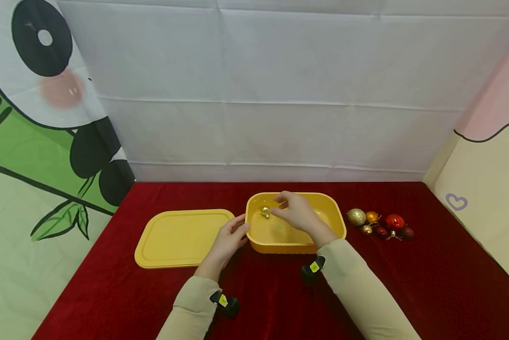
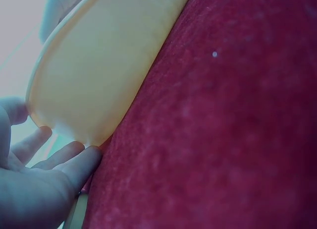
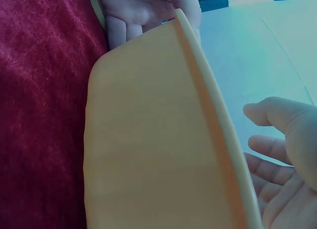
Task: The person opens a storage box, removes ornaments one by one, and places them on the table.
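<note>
A yellow rectangular box without its lid stands on the red cloth. Inside it, towards the left end, lies shiny gold bauble-like decoration; whether it is one piece or two is hard to tell. My left hand touches the box's left end, fingertips against the outer wall and thumb near the rim. Over the box's interior hovers my right hand, its fingers loosely bent and apart. Nothing shows between the right thumb and fingers in the right wrist view.
A yellow lid lies flat left of the box. To the right sits a cluster of baubles: a glittery gold one, an orange-gold one, a bright red one and several smaller ones. A pale cloth backdrop rises behind the table.
</note>
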The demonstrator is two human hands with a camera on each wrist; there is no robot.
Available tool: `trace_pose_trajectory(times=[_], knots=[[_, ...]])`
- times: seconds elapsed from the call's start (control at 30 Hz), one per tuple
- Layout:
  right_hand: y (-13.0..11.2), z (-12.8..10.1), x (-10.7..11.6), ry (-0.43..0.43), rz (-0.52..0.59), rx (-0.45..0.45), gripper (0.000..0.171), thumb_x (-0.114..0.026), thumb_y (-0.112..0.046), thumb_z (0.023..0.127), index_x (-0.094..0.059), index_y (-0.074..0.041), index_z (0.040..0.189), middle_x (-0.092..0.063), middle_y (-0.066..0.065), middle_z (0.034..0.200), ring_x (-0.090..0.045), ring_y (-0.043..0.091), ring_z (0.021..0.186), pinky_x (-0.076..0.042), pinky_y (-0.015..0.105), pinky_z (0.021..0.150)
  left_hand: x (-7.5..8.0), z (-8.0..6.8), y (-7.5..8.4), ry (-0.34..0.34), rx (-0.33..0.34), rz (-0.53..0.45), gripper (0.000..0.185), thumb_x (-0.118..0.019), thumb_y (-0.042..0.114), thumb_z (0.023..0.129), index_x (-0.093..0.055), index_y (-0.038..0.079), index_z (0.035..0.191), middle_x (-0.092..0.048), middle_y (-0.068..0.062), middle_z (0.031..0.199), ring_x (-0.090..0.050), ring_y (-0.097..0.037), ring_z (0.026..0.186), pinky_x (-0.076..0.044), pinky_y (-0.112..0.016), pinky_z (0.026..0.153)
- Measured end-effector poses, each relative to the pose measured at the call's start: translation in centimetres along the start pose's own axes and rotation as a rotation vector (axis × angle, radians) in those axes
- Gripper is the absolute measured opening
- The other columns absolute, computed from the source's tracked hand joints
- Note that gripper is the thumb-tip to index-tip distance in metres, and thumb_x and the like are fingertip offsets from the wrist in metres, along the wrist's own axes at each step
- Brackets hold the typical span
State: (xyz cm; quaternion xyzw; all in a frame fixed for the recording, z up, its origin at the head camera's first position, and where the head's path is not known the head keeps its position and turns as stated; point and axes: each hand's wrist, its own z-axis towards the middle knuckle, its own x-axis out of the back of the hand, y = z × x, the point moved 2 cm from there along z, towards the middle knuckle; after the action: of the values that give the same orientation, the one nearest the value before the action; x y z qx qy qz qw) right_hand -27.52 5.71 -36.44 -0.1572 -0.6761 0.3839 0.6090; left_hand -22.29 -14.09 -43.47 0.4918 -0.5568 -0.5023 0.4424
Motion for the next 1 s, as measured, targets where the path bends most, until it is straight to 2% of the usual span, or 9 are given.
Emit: trace_pose_trajectory(times=[0.27, 0.47, 0.77, 1.0], knots=[[-0.5, 1.0, -0.9, -0.032, -0.015, -0.004, 0.044, -0.068, -0.032, 0.086, -0.061, -0.004, 0.120, -0.064, 0.013, 0.120, -0.061, 0.028, 0.109, -0.053, 0.040, 0.089, 0.0, 0.0, 0.0, -0.007, 0.010, -0.003, 0.047, -0.048, 0.025, 0.100, -0.039, 0.011, 0.144, -0.043, -0.019, 0.143, -0.045, -0.034, 0.130, -0.040, -0.051, 0.105], [-0.7, 1.9, -1.7, -0.058, -0.008, -0.032, 0.043, -0.068, -0.028, 0.087, -0.059, -0.006, 0.122, -0.062, 0.012, 0.123, -0.060, 0.027, 0.110, -0.051, 0.040, 0.093, 0.1, 0.1, -0.1, -0.008, 0.012, -0.003, 0.047, -0.048, 0.025, 0.100, -0.039, 0.012, 0.144, -0.044, -0.018, 0.143, -0.045, -0.034, 0.130, -0.040, -0.051, 0.105], [0.7, 3.0, -3.5, -0.060, 0.041, -0.088, 0.046, -0.069, -0.024, 0.086, -0.057, -0.006, 0.126, -0.060, 0.011, 0.125, -0.057, 0.024, 0.111, -0.049, 0.037, 0.096, -0.2, 0.2, -0.1, -0.012, 0.015, -0.011, 0.047, -0.048, 0.024, 0.100, -0.039, 0.012, 0.144, -0.044, -0.016, 0.143, -0.045, -0.032, 0.130, -0.041, -0.050, 0.105], [1.4, 3.5, -4.2, -0.052, 0.030, -0.101, 0.046, -0.070, -0.020, 0.085, -0.057, -0.005, 0.126, -0.062, 0.011, 0.119, -0.057, 0.023, 0.109, -0.048, 0.037, 0.097, -0.1, 0.2, -0.2, 0.006, 0.012, -0.007, 0.046, -0.048, 0.023, 0.100, -0.040, 0.013, 0.144, -0.045, -0.017, 0.143, -0.047, -0.032, 0.129, -0.042, -0.050, 0.104]])
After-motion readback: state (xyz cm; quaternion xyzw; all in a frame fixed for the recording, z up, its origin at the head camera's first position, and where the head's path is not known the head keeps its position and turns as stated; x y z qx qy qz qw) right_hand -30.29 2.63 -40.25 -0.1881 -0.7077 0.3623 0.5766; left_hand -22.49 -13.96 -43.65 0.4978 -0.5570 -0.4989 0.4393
